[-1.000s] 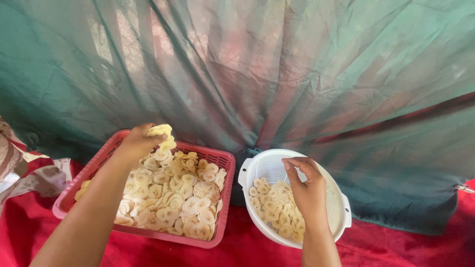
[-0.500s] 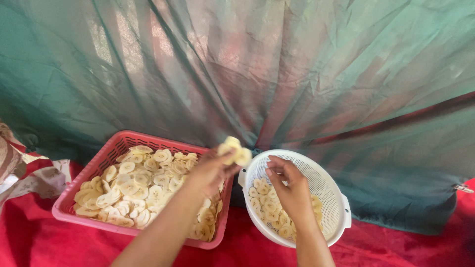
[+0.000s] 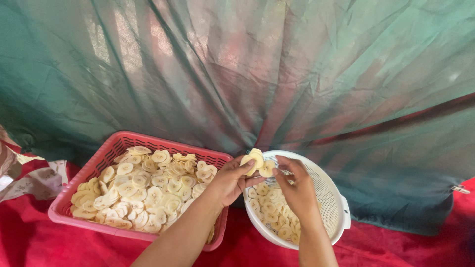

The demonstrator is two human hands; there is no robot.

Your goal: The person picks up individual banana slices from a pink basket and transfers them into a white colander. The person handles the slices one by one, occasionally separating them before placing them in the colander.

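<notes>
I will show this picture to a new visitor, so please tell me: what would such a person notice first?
First, the red basket at lower left, heaped with pale round slices. Next, the two hands meeting above the white colander at lower centre: the left hand holds a small bunch of slices, and the right hand touches them. Behind everything hangs a large green cloth, and a red cloth covers the ground.

One head-worn camera looks down and forward, close over the hands, facing a green cloth point(image 3: 297, 74).
</notes>
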